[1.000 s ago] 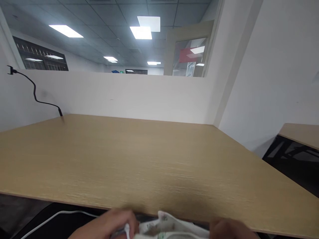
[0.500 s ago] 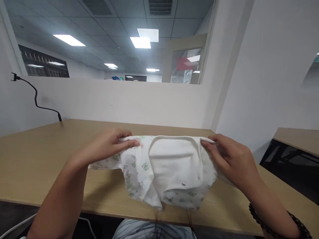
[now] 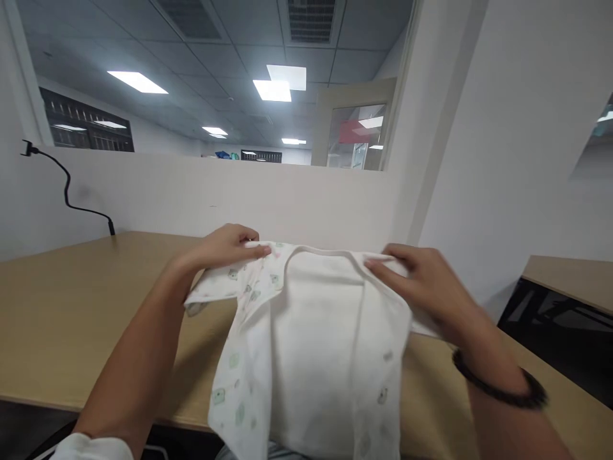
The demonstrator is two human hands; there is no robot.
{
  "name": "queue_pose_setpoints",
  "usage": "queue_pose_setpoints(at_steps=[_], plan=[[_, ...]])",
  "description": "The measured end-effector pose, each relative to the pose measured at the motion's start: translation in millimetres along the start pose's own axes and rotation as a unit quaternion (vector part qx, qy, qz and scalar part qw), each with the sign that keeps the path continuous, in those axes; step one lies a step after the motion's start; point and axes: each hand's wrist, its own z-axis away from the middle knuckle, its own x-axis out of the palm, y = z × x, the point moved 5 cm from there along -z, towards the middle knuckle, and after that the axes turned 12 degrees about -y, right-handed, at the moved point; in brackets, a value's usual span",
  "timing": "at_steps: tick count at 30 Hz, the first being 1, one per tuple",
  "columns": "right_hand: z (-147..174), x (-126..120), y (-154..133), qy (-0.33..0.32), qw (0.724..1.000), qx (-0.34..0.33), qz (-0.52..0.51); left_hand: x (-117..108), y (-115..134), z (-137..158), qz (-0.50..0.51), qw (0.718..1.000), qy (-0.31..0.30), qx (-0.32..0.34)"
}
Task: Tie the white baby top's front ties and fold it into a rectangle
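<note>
A small white baby shirt (image 3: 311, 332) with green animal prints hangs spread in front of me, its front open and its plain white inside showing. My left hand (image 3: 234, 246) pinches one shoulder between thumb and fingers. At the opposite shoulder my right hand (image 3: 416, 278) grips the cloth the same way. The neckline runs between the two hands, along the top. A short sleeve droops below my left hand; the other sleeve is mostly hidden behind my right hand. The lower hem reaches past the table's front edge.
The wooden table (image 3: 96, 319) lies under the shirt, against a low white wall (image 3: 268, 198) with a window above. A black gooseneck holder (image 3: 67, 185) stands at the back left. Another table (image 3: 569, 278) is at the right.
Both hands have risen with the shirt and moved slightly closer together. The bunched garment has dropped open to a longer length, showing more of its inside.
</note>
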Motion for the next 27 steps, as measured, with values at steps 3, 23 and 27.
queue_pose_setpoints(at_steps=[3,23,27], plan=[[-43.6,66.6,28.3,-0.128,0.991,0.024,0.039,35.2,-44.8,-56.6,-0.078,0.989,-0.089,-0.094],[-15.8,233.7,118.2,-0.57,0.799,0.192,0.01,223.8,-113.1,-93.4,-0.084,0.975,-0.198,-0.054],[-24.0,178.4,108.9,-0.507,0.836,0.204,0.041,224.2,-106.6,-90.6,-0.075,0.974,-0.212,-0.026]])
